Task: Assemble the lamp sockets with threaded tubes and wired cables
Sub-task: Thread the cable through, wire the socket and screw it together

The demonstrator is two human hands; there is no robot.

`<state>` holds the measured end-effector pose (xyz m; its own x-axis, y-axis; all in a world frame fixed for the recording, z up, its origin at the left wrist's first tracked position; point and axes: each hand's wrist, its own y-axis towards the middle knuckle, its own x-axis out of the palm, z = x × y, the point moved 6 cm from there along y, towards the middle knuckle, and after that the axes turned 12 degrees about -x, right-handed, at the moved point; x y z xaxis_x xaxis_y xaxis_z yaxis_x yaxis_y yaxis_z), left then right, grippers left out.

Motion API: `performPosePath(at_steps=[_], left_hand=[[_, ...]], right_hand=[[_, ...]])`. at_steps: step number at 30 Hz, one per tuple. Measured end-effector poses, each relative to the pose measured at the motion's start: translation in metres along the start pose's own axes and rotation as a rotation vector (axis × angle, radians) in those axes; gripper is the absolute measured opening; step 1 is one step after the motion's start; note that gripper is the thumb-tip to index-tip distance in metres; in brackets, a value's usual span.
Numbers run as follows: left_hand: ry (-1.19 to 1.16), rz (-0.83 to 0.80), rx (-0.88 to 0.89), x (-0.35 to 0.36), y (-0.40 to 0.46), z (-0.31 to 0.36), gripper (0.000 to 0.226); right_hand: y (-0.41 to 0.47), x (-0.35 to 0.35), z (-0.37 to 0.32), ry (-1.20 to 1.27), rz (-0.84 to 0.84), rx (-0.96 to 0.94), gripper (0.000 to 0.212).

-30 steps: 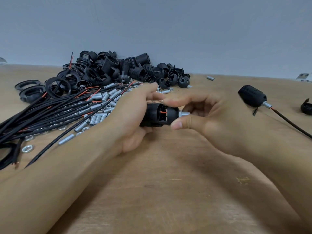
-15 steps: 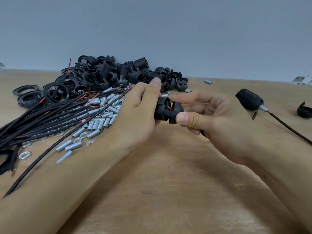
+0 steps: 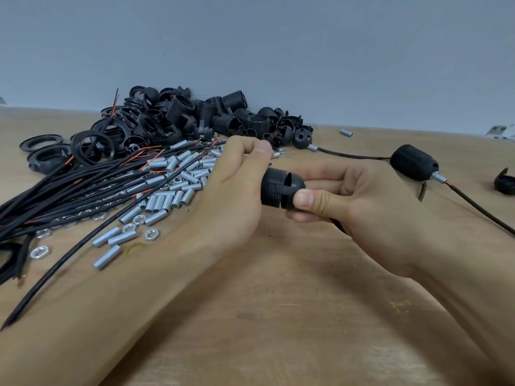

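Now | left hand point(image 3: 237, 188) grips socket point(image 3: 274, 188) barrel | right hand point(image 3: 359, 201) pinches cap beside it | light, rigid plastic; hold ribbed threads

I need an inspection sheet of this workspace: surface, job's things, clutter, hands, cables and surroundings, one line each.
Surface: wooden table, some stains.
Job's things: ribbed socket body and domed cap joined between the hands; finished socket on its cable at right; threaded tubes; pile of black socket parts.
Clutter: loose nuts; stray tube; black piece at far right.
Hands: left hand holds the body; right hand pinches the cap.
Cables: black bundle at left.
Surroundings: plain grey wall.
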<state>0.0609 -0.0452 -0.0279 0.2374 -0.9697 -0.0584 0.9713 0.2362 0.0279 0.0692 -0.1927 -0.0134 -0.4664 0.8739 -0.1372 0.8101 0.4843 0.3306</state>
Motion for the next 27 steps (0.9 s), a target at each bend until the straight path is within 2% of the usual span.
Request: performPosePath(at_steps=[5,8,10,12,14,16,18,23,27], left_hand=[[-0.2,-0.124,-0.113,0.006,0.001,0.0,0.019],[-0.519,-0.498,-0.339,0.014,-0.002,0.0,0.055],[-0.688,-0.612,-0.407,0.014,-0.003,0.005,0.063],[-0.658,-0.557,-0.399,0.015,0.002,0.0,0.061],[-0.498,-0.441,-0.385,0.017,0.004,-0.007,0.052],[-0.293,-0.347,-0.311,0.016,0.006,-0.009,0.039],[-0.168,-0.267,-0.205,0.012,0.007,-0.006,0.034],[-0.144,-0.239,-0.077,0.013,0.002,-0.002,0.068],[-0.172,-0.141,-0.056,0.012,0.0,-0.002,0.086]], right_hand=[[0.0,-0.008,-0.002,-0.045,-0.036,0.047,0.031],[0.0,-0.014,-0.005,-0.005,-0.046,0.07,0.035],[0.0,-0.013,-0.006,0.015,-0.075,0.07,0.036],[-0.001,-0.011,-0.007,0.012,-0.085,0.057,0.032],[-0.003,-0.008,-0.004,-0.01,-0.078,0.064,0.028],[-0.004,-0.005,0.001,-0.024,-0.088,0.089,0.026],[-0.003,-0.003,0.004,-0.018,-0.09,0.103,0.024],[-0.004,0.001,0.004,-0.047,-0.088,0.083,0.025],[-0.005,0.002,0.003,-0.089,-0.06,0.046,0.012]])
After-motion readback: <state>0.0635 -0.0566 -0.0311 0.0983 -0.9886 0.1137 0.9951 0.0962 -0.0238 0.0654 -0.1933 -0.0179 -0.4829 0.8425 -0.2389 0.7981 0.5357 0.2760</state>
